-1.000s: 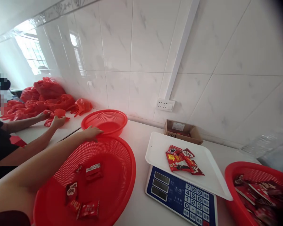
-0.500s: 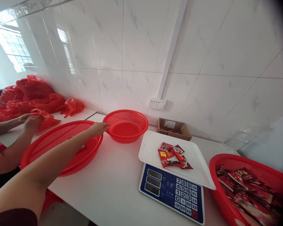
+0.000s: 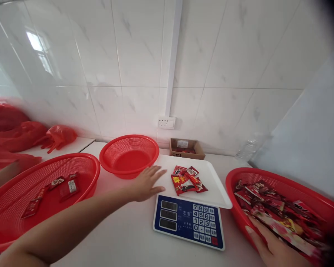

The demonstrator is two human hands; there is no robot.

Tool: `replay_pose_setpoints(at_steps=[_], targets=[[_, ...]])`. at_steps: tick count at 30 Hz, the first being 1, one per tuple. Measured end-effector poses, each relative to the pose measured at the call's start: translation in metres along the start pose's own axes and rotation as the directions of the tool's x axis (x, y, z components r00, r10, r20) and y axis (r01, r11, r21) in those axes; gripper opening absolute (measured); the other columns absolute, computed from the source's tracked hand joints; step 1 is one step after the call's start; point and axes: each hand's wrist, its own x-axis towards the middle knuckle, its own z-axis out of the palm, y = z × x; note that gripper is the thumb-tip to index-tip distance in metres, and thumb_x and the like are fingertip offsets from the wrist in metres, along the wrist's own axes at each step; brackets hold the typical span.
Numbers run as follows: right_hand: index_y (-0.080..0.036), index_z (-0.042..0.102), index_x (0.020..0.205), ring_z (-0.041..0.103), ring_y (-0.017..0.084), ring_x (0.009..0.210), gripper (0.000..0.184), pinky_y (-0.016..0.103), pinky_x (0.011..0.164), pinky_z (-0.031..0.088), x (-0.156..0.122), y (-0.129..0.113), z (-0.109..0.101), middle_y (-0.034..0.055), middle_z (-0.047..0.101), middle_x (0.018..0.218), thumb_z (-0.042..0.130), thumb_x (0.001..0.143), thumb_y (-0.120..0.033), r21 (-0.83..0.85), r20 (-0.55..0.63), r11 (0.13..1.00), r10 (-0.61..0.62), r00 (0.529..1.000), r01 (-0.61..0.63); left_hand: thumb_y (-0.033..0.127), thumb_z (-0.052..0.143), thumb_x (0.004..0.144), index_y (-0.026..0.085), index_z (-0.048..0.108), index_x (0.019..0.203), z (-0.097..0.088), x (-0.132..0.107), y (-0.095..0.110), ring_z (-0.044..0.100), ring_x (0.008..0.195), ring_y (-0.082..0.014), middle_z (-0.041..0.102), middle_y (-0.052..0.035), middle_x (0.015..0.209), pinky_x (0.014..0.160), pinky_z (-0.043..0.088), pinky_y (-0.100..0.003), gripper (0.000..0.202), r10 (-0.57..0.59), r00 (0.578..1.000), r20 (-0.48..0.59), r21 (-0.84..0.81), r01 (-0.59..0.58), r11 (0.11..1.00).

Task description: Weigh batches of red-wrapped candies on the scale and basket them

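My left hand (image 3: 146, 182) reaches forward with fingers spread, empty, hovering at the left edge of the white scale tray (image 3: 214, 185). A few red snack packets (image 3: 187, 180) lie on that tray, above the blue keypad scale (image 3: 189, 221). My right hand (image 3: 269, 246) rests at the near rim of the red basket (image 3: 281, 178) on the right, which is full of red packets (image 3: 278, 217); its fingers lie stretched out and hold nothing I can see.
A small red basket (image 3: 128, 156) stands behind my left hand. A large red basket (image 3: 80, 163) with several packets is at the left. A cardboard box (image 3: 187, 148) and a clear bottle (image 3: 246, 150) stand by the tiled wall. Red bags (image 3: 55, 136) and another person's hand (image 3: 5, 174) are at far left.
My left hand left the large basket's rim and moved right to the scale tray. My right hand has come into view at the right basket. The view swung right.
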Motion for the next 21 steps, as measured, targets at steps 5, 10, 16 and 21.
replay_pose_setpoints(at_steps=[5, 10, 16, 21], targets=[[-0.03, 0.057, 0.125, 0.067, 0.029, 0.083, 0.054, 0.045, 0.075, 0.052, 0.0, -0.015, -0.017, 0.0067, 0.068, 0.106, 0.024, 0.088, -0.051, -0.027, 0.083, 0.997, 0.069, 0.994, -0.067, 0.076, 0.035, 0.075, 0.03, 0.012, 0.146, 0.018, 0.071, 0.048, -0.005, 0.14, -0.0321, 0.005, -0.0105, 0.155, 0.109, 0.008, -0.059, 0.088, 0.11, 0.992, 0.062, -0.075, -0.105, 0.992], [-0.031, 0.055, 0.127, 0.068, 0.028, 0.077, 0.057, 0.042, 0.064, 0.054, 0.0, -0.029, -0.032, 0.0068, 0.067, 0.108, 0.02, 0.088, -0.054, 0.0, 0.179, 0.983, 0.179, 0.967, -0.182, 0.081, 0.044, 0.063, 0.033, 0.029, 0.14, 0.033, 0.123, 0.067, 0.016, 0.136, -0.0406, 0.023, -0.0123, 0.15, 0.1, 0.018, -0.067, 0.093, 0.12, 0.96, 0.252, 0.047, -0.136, 0.99], [-0.031, 0.057, 0.124, 0.069, 0.025, 0.075, 0.055, 0.037, 0.058, 0.055, -0.001, -0.035, -0.036, 0.0059, 0.069, 0.105, 0.022, 0.087, -0.053, -0.007, 0.131, 0.985, 0.171, 0.977, -0.171, 0.07, 0.047, 0.071, 0.027, 0.057, 0.115, 0.044, 0.126, 0.068, 0.053, 0.107, -0.0317, 0.057, -0.0121, 0.118, 0.085, 0.042, -0.048, 0.062, 0.138, 0.989, 0.053, 0.139, -0.144, 0.98], [-0.03, 0.056, 0.126, 0.068, 0.025, 0.075, 0.055, 0.037, 0.06, 0.055, -0.001, -0.032, -0.033, 0.0071, 0.068, 0.106, 0.023, 0.087, -0.052, -0.021, 0.131, 0.987, 0.161, 0.978, -0.16, 0.054, 0.047, 0.082, 0.024, 0.063, 0.102, 0.038, 0.122, 0.061, 0.06, 0.092, -0.0235, 0.063, -0.0075, 0.099, 0.075, 0.046, -0.034, 0.039, 0.088, 0.987, -0.137, 0.127, -0.07, 0.989]])
